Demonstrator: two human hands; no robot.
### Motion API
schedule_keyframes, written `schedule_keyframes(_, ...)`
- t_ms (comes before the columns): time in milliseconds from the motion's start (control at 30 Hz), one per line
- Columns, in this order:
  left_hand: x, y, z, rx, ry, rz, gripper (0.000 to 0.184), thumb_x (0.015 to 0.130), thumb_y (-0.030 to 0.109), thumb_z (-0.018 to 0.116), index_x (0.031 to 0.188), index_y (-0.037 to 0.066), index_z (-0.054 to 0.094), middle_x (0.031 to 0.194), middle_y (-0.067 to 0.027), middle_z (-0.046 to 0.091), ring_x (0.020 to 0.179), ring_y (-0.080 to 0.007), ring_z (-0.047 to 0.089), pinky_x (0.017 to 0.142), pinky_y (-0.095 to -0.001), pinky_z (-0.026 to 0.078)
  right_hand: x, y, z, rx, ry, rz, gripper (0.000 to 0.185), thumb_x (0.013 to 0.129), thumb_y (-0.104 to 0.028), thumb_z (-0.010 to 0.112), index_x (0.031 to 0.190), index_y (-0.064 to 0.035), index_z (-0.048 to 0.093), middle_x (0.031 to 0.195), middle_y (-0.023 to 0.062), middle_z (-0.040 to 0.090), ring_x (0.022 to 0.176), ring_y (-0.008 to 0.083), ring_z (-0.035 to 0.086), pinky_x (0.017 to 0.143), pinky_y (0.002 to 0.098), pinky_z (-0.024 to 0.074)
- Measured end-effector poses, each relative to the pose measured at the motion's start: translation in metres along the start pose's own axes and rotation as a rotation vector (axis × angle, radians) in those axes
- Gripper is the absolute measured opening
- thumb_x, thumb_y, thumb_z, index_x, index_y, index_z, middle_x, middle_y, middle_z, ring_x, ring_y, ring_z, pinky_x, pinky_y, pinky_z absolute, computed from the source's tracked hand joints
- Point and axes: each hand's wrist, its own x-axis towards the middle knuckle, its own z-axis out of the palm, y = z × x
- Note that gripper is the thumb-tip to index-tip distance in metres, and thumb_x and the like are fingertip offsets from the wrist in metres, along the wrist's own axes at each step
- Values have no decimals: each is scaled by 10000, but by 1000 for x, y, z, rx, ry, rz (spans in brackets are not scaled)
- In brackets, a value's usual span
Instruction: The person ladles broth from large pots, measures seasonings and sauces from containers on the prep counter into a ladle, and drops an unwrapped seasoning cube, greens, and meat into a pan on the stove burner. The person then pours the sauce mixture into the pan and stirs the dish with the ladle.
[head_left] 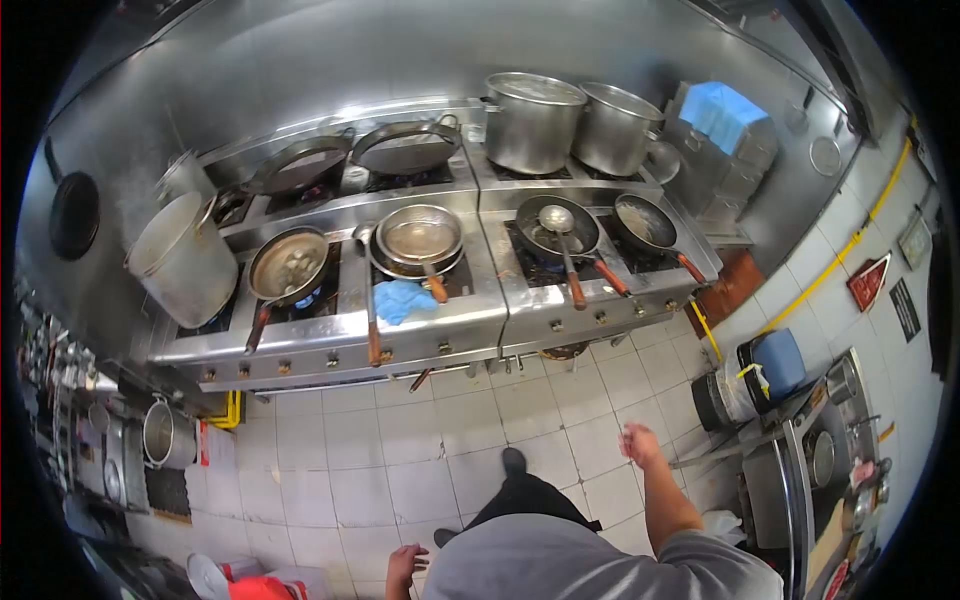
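Low at the bottom edge, my left hand [407,562] hangs beside my body, empty, its fingers loosely apart. My right hand [638,443] is held out over the tiled floor on the right, fingers slightly bent and apart, with nothing in it. Neither touches the stove [480,318] in front of me. On its front burners are a frying pan [258,328] with pale pieces in it, a round strainer [437,285] resting over another pan, and a dark pan [612,278] with a ladle [557,218] lying across it. A smaller frying pan [690,267] is at the right.
Two tall stockpots [530,130] and wide two-handled pans [405,172] occupy the back burners. A large pot [185,265] stands far left. Blue flames show under some pans. A blue cloth [402,300] lies on the stove front. Bins [712,400] and a metal counter [790,470] are at right.
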Motion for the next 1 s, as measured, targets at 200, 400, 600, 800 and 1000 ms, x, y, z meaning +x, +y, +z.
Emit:
schedule_keyframes(200,47,148,110,79,-210,281,279,930,214,512,1127,37,597,1094,-96,640,882,-193,611,737,-333,514,1,-202,118,303,-512,-214,672,937,-513,450,1380,-16,364,1273,169,529,1036,259,580,823,352,489)
schedule_keyframes(400,96,284,328,178,-484,350,377,936,305,524,1195,34,567,1200,-75,588,1080,-211,545,904,-377,462,61,-310,197,605,-580,-29,328,920,-384,561,1029,-77,522,930,116,619,737,258,614,659,389,508)
schedule_keyframes(600,90,357,499,-42,-663,274,537,967,393,463,1358,31,393,1294,-115,526,1130,-257,524,941,-405,443,97,-374,117,223,-570,1,174,846,-134,601,991,-52,551,793,67,624,695,181,601,572,314,492)
schedule_keyframes(800,123,418,586,-398,-698,157,534,953,421,479,1333,65,362,1135,-138,574,1081,-304,549,911,-427,473,138,-345,18,-1159,66,-1045,435,797,-90,589,1207,1,477,824,132,617,638,161,614,495,329,496)
schedule_keyframes(1000,143,453,614,-652,-671,93,288,932,359,522,1086,116,510,884,-86,572,812,-270,597,683,-372,518,36,-402,-5,-917,-314,-278,560,806,-76,530,1344,-34,379,851,121,581,701,217,583,645,313,495)
